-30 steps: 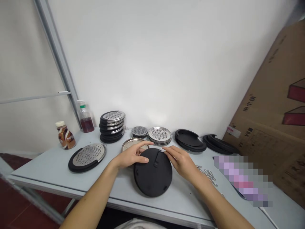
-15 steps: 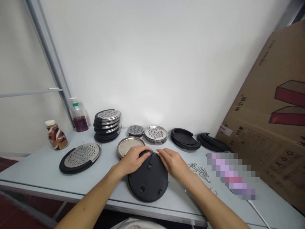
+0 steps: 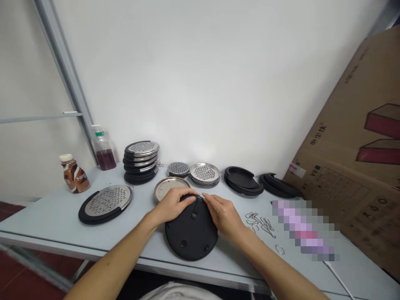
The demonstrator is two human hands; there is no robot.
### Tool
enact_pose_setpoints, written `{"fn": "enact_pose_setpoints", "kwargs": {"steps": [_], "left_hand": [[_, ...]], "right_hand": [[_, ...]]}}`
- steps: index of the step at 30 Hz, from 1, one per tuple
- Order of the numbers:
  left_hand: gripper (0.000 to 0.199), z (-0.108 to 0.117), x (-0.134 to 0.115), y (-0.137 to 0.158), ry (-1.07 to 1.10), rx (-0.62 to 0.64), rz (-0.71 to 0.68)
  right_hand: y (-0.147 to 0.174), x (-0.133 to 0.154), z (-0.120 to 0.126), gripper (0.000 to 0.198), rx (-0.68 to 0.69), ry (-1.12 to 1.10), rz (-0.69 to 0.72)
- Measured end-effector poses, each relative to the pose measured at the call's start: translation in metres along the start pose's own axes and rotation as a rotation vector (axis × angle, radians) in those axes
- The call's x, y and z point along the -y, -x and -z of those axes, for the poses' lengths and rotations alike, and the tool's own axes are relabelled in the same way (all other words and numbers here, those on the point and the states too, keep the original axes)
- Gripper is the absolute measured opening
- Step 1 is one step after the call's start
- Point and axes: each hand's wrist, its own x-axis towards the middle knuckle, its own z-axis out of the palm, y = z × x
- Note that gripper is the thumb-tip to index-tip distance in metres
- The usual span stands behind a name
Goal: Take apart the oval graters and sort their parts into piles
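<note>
A black round disc point(image 3: 191, 233), its underside with a slot and small round marks turned toward me, tilts at the table's front edge. My left hand point(image 3: 175, 205) is closed on its upper left rim, thumb in front. At the top of the disc sits a small metal ring point(image 3: 200, 196), partly hidden by fingertips. My right hand point(image 3: 222, 211) pinches at this ring and rests against the upper right rim. Behind the left hand lies a round metal plate point(image 3: 167, 187). Several metal clips and rings point(image 3: 261, 223) lie right of my right hand.
A finished-looking perforated grater disc point(image 3: 108, 202) lies at left, near a stack of similar discs point(image 3: 141, 162). Perforated plates point(image 3: 204, 174) and black round holders point(image 3: 243, 181) line the wall. Bottles point(image 3: 74, 175) stand far left; a large carton point(image 3: 350, 175) leans at right.
The disc has shifted slightly left and tilts a little differently. My right fingertips have closed in nearer to the ring. The view has also moved slightly.
</note>
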Motion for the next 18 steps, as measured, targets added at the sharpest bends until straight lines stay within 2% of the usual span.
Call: {"fn": "enact_pose_setpoints", "kwargs": {"steps": [3,8,10,15,18], "left_hand": [[0.024,-0.001,0.001,-0.001,0.013,-0.071,0.015],[0.025,-0.001,-0.001,-0.001,0.068,-0.051,0.057],[0.025,-0.001,0.000,0.000,0.062,-0.077,0.066],[0.025,-0.006,0.004,0.000,0.056,-0.096,0.058],[0.026,-0.007,0.007,-0.001,0.036,-0.078,0.060]], "right_hand": [[-0.006,0.003,0.004,0.034,0.012,-0.236,-0.147],[-0.013,0.006,0.009,0.029,-0.005,-0.687,-0.544],[-0.013,0.004,0.007,0.032,-0.035,-0.786,-0.646],[-0.008,0.003,-0.004,0.030,-0.160,-0.815,-0.688],[-0.007,0.001,-0.008,0.029,-0.170,-0.799,-0.665]]}}
